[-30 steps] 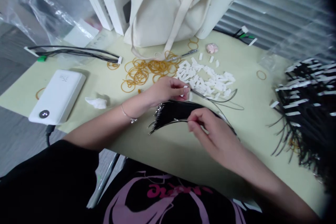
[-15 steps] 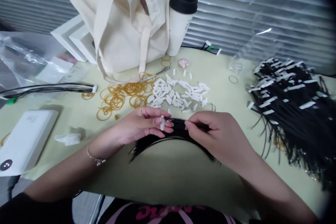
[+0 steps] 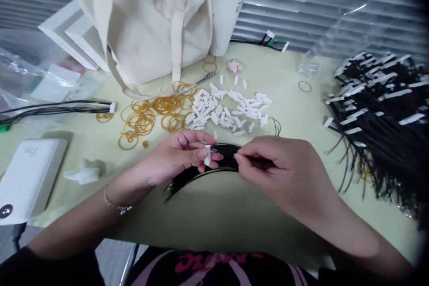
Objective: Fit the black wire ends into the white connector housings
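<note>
Between the thumb and fingers of my left hand (image 3: 182, 154) is a small white connector housing (image 3: 208, 155), held upright. My right hand (image 3: 273, 165) is closed in a pinch on a thin black wire, whose tip appears to meet the upper part of the housing. Under both hands lies a bundle of black wires (image 3: 194, 180) on the table, partly hidden by my fingers. Just beyond the hands, a pile of loose white connector housings (image 3: 214, 111) is spread out.
Left of the pile lie yellow rubber bands (image 3: 144, 118) and a pen (image 3: 197, 83). A cloth bag (image 3: 161, 49) and a lidded cup (image 3: 229, 13) stand behind. Finished-looking black wires with white connectors (image 3: 378, 116) are heaped at right. A white power bank (image 3: 31, 178) sits at left.
The view has tilted down slightly, so the background sits higher. The wire tip in my right hand now appears closer to the top of the housing; both hands keep their grips.
</note>
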### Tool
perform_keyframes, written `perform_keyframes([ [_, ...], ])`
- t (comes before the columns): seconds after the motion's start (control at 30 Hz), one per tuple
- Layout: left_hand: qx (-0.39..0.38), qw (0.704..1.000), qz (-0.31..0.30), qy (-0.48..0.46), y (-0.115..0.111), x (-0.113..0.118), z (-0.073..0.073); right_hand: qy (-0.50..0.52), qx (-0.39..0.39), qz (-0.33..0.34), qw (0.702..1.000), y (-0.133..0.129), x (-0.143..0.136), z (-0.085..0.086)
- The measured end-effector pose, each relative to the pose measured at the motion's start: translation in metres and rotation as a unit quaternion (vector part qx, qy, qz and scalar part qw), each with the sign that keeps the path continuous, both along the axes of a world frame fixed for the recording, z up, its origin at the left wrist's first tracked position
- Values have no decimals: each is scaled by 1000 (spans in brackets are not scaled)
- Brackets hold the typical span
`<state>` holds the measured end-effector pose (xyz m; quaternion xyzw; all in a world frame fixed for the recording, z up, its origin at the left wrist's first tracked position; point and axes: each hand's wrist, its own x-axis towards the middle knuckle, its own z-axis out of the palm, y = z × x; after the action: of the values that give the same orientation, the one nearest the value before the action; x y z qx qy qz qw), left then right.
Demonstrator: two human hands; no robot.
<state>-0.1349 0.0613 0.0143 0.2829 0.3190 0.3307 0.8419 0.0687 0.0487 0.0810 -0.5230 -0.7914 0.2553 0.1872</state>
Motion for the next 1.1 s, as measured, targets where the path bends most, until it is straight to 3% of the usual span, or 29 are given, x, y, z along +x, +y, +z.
perform_keyframes([
  [0.33, -4, 1000, -1, 9, -2, 2, 4, 2, 17, -10, 1000, -3, 0, 0],
  [0.67, 50, 998, 12, 31, -3, 3, 3, 1, -27, -1, 1000, -2, -2, 1],
  [1.1, 81, 993, 42, 70, -6, 3, 2, 62, -206, -5, 977, 4, 1, 2],
])
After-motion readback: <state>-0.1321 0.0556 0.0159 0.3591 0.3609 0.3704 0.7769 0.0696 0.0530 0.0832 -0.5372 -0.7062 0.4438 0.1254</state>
